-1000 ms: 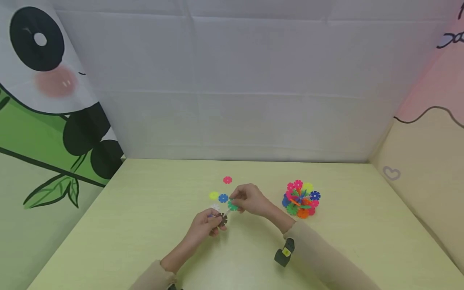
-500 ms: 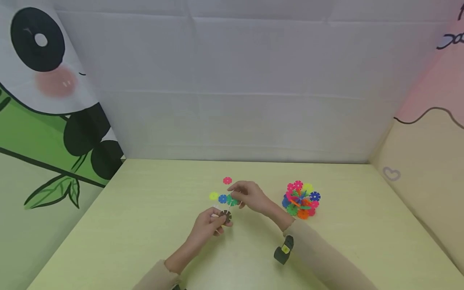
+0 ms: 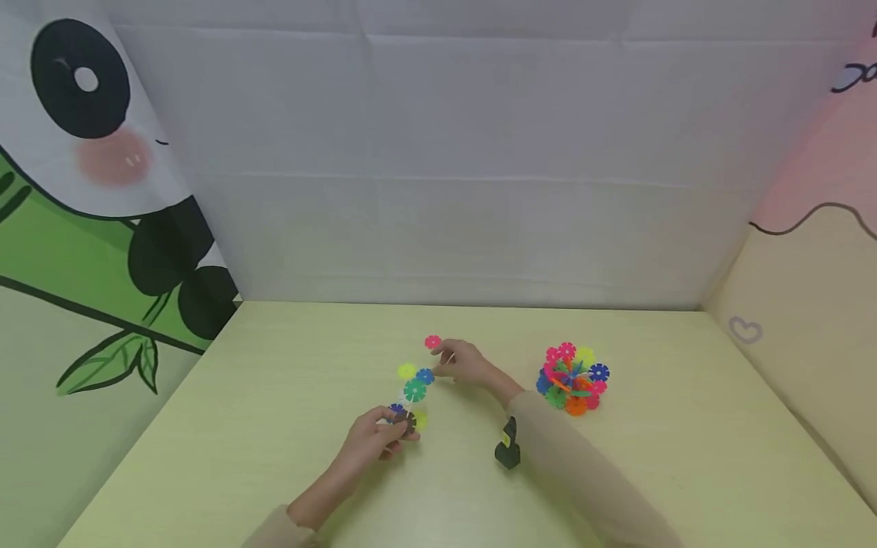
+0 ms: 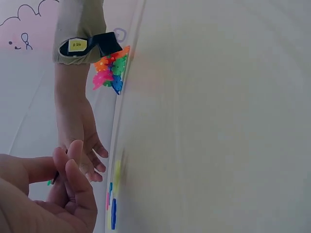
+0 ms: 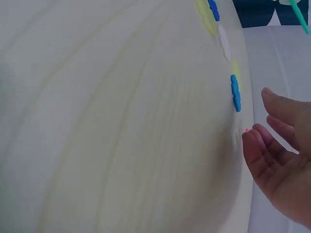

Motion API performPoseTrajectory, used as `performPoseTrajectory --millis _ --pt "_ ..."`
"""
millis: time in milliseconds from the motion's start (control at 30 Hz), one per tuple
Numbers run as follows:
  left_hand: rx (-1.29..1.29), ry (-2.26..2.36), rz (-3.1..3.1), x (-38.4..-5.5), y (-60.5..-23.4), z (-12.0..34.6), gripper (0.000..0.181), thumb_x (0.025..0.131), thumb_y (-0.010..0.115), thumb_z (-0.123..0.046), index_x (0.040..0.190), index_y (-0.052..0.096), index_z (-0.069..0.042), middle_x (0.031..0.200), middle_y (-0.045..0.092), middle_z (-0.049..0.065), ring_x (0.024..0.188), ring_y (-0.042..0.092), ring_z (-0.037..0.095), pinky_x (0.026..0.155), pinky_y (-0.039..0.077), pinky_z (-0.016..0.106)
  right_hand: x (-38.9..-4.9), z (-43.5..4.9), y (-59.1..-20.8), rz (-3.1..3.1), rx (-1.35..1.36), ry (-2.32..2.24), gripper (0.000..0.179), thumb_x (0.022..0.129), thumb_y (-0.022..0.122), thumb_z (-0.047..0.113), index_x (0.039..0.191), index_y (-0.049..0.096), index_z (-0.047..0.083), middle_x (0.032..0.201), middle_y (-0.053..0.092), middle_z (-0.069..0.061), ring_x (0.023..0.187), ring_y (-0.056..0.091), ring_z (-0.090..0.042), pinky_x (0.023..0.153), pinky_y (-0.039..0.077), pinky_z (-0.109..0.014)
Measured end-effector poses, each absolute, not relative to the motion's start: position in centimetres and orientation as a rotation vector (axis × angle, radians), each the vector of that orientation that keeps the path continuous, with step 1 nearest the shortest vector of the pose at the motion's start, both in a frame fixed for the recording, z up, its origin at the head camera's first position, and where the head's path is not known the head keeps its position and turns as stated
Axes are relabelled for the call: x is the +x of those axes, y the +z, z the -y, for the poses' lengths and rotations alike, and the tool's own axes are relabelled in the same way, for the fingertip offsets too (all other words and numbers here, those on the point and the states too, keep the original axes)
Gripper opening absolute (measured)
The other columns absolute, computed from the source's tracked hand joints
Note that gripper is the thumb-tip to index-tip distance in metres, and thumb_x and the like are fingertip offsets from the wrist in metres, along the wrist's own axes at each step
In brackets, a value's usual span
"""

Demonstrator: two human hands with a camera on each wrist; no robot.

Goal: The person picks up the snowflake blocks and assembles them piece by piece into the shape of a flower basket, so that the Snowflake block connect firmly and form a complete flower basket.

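My left hand (image 3: pixel 373 439) pinches a brown notched flower disc (image 3: pixel 409 424) between thumb and fingers. A thin whitish piece appears to join it to a green flower disc (image 3: pixel 414 390) above. The left wrist view shows the fingers mostly covering the brown piece. My right hand (image 3: pixel 464 361) is just right of a blue flower disc (image 3: pixel 425 377) on the table. In the right wrist view, that hand's (image 5: pixel 286 150) thumb and fingers are apart, with nothing seen between them.
Loose flower discs lie about the hands: pink (image 3: pixel 432 342), yellow (image 3: pixel 406 371), dark blue (image 3: pixel 396 409), another yellow (image 3: pixel 421 419) and a partly hidden white one. A multicoloured ball of joined discs (image 3: pixel 572 379) sits to the right on the table (image 3: pixel 651 457).
My right hand has let go of the green disc and moved up slightly, towards the blue one. My left hand, with the brown and green pieces, has shifted slightly left and down.
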State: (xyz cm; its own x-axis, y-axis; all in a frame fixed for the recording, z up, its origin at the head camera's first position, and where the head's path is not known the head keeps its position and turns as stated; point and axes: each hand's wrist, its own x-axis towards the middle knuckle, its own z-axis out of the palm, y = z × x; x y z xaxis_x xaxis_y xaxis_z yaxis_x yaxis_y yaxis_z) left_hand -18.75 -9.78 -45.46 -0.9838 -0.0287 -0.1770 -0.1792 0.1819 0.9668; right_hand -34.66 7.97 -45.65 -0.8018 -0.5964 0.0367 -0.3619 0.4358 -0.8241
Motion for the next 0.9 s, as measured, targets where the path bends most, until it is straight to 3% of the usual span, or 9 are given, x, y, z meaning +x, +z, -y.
performPoseTrajectory --millis 167,400,900 --pt "-0.227 1.922 -2.295 -18.7 -45.7 10.1 0.01 0.093 0.057 -0.008 0.092 0.052 0.001 0.088 0.071 0.016 0.06 0.056 0.013 0.058 0.046 0.026 -35.3 -6.8 -46.6 -2.479 -0.766 -1.172 0.036 0.084 0.074 0.011 0.116 0.061 -0.001 0.091 0.055 -0.005 0.08 0.052 -0.017 0.064 0.049 -0.027" --pt "-0.197 1.931 -2.272 -18.7 -45.4 10.3 0.013 0.094 0.058 -0.011 0.093 0.052 0.001 0.089 0.071 0.016 0.061 0.056 0.013 0.059 0.046 0.026 -35.7 -6.2 -47.4 -2.539 -0.776 -0.995 0.026 0.082 0.076 0.017 0.105 0.068 0.01 0.09 0.056 0.0 0.086 0.052 -0.017 0.076 0.045 -0.032" --pt "-0.121 1.986 -2.241 -18.6 -44.9 9.6 0.013 0.094 0.058 -0.012 0.091 0.052 -0.002 0.092 0.071 0.016 0.064 0.056 0.014 0.059 0.047 0.025 -32.3 -9.0 -44.5 -2.617 -1.02 -1.05 0.015 0.085 0.068 -0.001 0.093 0.058 0.008 0.08 0.058 0.0 0.073 0.053 -0.014 0.065 0.046 -0.025"
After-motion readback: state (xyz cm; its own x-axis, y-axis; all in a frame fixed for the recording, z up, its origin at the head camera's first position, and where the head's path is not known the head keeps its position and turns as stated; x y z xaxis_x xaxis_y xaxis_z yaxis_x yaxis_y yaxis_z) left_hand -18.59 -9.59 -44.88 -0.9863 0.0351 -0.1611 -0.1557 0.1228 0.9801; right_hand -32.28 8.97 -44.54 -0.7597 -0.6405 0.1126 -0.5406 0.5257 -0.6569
